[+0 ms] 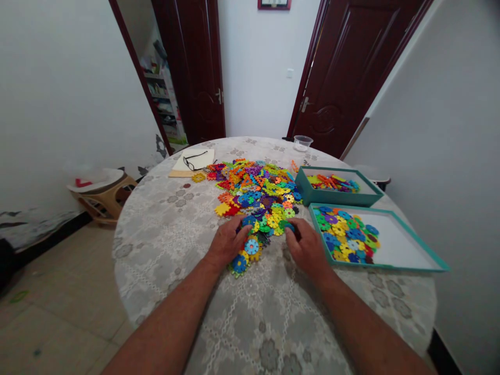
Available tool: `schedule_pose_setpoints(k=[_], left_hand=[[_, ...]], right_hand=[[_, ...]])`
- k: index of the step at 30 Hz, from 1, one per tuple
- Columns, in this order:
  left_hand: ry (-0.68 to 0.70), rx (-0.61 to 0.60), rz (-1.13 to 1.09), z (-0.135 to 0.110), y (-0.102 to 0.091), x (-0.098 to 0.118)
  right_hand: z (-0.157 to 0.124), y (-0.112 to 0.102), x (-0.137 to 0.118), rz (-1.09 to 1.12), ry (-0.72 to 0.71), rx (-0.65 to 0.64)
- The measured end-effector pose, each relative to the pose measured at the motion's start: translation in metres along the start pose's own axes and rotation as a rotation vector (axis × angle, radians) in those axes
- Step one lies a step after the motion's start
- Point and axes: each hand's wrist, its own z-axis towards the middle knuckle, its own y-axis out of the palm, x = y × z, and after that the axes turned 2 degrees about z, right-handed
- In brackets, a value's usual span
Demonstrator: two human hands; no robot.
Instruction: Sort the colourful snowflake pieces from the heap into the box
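Note:
A pile of colourful notched plastic discs point(269, 190) lies in front of me on the table. My left hand point(227, 242) is at the pile's near left side, its thumb and fingers curled around a blue notched disc point(248, 221). At the near right edge, my right hand point(308, 246) pinches a dark blue-green notched disc point(289, 227); its other fingers are partly hidden. Between and below the hands is a short trail of discs, among them a light blue disc point(252, 246) and a blue disc point(239, 263).
A teal box point(339, 197) of plastic pieces stands at the right. Nearer lies its shallow teal-rimmed tray point(410, 237), with discs in its left half. Glasses point(191, 162) rest on paper at the back left. A clear plastic bowl point(302, 143) sits at the far edge.

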Motion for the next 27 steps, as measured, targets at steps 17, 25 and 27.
schedule_pose_setpoints(k=[17, 25, 27], left_hand=[[-0.088, -0.084, -0.205, -0.001, -0.01, 0.012], [-0.073, -0.226, -0.237, -0.003, -0.01, 0.02], [-0.021, -0.237, -0.213, -0.003, -0.009, 0.021]], right_hand=[[-0.003, -0.02, 0.016, -0.143, -0.285, 0.109], [-0.018, 0.015, -0.021, 0.036, -0.391, -0.222], [-0.019, 0.017, -0.018, 0.052, -0.392, -0.257]])
